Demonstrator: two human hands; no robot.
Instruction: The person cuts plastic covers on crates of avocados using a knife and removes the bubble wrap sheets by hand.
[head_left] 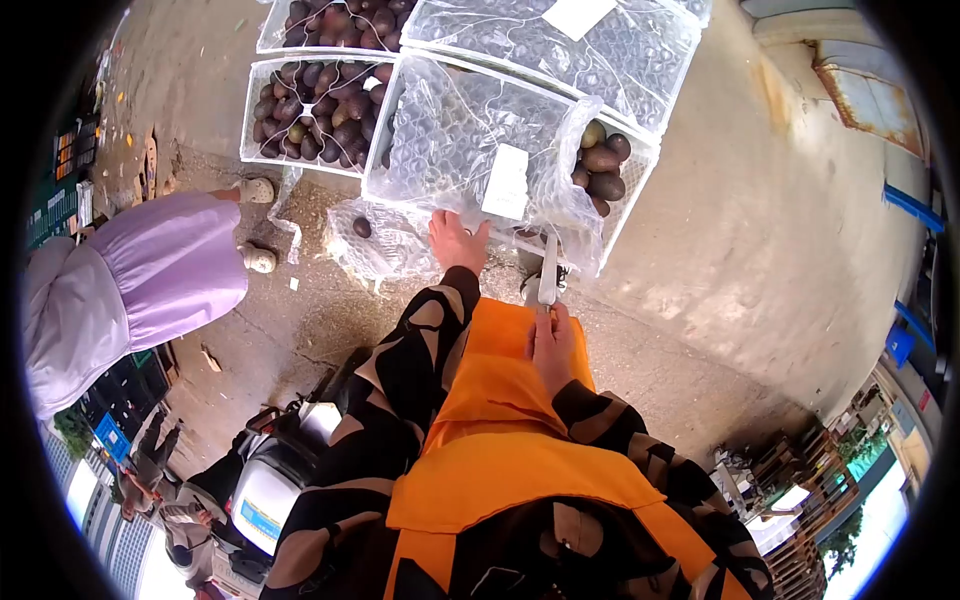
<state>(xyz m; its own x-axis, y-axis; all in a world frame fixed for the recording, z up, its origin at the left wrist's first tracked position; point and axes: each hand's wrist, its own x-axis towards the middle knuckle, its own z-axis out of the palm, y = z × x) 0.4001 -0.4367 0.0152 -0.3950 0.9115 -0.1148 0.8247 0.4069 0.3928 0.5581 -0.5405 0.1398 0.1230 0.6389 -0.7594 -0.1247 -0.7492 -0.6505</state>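
Observation:
My right hand (550, 345) is closed around the handle of a knife (548, 272), its pale blade pointing away from me toward the crate. My left hand (458, 243) rests at the near edge of the bubble wrap (450, 140), thumb apart from the fingers. That wrap covers most of a white crate (628, 195), with a white paper label (506, 182) lying on it. At the crate's right end the wrap is folded back, and several dark avocados (602, 158) show there.
An open crate of avocados (318, 112) stands to the left, tied with string. Behind is another bubble-wrapped crate (540, 45). A lone avocado (361, 227) lies on loose plastic (385, 250) on the ground. At left stands a person in a lilac skirt (175, 270); a scooter (265, 495) is lower left.

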